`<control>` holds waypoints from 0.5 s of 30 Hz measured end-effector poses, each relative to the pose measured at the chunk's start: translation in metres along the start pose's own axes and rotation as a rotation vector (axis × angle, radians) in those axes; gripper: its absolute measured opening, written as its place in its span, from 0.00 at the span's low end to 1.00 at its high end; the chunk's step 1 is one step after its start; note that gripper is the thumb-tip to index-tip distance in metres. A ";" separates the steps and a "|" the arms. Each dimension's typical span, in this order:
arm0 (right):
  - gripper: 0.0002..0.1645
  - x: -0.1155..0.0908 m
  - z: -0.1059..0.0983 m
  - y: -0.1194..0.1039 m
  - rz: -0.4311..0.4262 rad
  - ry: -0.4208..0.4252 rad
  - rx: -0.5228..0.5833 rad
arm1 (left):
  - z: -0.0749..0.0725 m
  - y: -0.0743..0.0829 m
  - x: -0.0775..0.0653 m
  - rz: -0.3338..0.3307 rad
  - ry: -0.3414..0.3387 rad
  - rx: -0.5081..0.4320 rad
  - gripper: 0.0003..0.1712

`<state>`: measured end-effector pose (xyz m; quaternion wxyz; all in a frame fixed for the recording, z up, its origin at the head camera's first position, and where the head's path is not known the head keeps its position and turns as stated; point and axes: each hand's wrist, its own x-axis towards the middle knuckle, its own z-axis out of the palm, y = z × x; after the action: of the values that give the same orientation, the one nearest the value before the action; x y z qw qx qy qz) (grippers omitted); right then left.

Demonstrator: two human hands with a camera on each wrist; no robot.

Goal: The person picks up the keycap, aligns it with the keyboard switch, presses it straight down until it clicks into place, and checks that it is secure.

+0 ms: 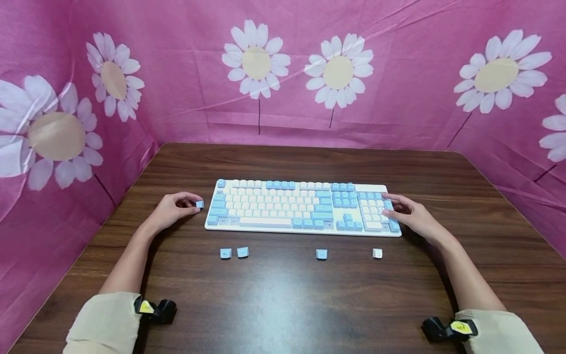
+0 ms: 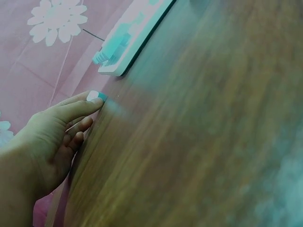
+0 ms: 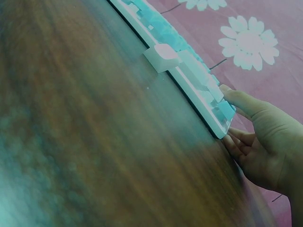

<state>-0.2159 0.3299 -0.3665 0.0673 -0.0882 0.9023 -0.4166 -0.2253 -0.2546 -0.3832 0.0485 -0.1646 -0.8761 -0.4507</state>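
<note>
The left hand point(image 1: 171, 212) pinches a blue key point(image 1: 200, 204) left of the keyboard point(image 1: 283, 207); a slack fingertip hold could drop it. The right hand point(image 1: 414, 217) grips the keyboard's right end, where a tug might skew it

Matt plastic kbd point(image 1: 274, 206) & keycaps point(image 1: 321, 254), semi-gloss wood-grain tbl point(image 1: 283, 290), creased shiny cloth bkgd point(image 1: 177, 88)

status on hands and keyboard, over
Left hand pinches blue keycap. Right hand on right end of keyboard. Four loose keycaps in front, seemingly not blocking.
</note>
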 end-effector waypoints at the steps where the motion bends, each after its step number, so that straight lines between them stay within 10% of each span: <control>1: 0.30 0.000 0.000 0.000 -0.005 -0.002 -0.004 | 0.000 0.000 0.000 -0.007 0.003 -0.001 0.14; 15: 0.31 0.001 -0.001 0.001 0.008 -0.001 0.009 | -0.001 0.004 0.001 -0.051 -0.009 0.023 0.17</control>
<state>-0.2168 0.3305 -0.3667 0.0699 -0.0844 0.9008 -0.4202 -0.2247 -0.2533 -0.3797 0.0351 -0.1437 -0.8854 -0.4407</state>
